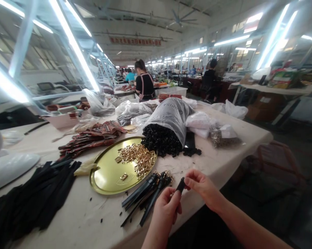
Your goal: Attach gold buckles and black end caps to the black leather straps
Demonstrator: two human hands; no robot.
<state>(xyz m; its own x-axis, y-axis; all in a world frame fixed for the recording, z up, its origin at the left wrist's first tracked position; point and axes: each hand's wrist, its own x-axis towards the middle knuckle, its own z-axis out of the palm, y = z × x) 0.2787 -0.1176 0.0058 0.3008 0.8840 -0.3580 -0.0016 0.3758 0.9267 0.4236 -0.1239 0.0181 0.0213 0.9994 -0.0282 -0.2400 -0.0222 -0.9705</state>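
Near the table's front edge, my left hand is closed around a short black strip, whose end sticks up between thumb and fingers. My right hand pinches at the upper end of the same strip. Just left of my hands lies a bundle of black straps with gold buckles at their far ends. Behind it, a round gold tray bears a pile of gold metal buckles. A large plastic bag on its side spills small black pieces beside the tray.
Black fabric strips cover the left front of the table. Reddish-brown strips are stacked behind the tray. A clear bag sits at the right. A person in an apron stands beyond the table; another person sits farther right.
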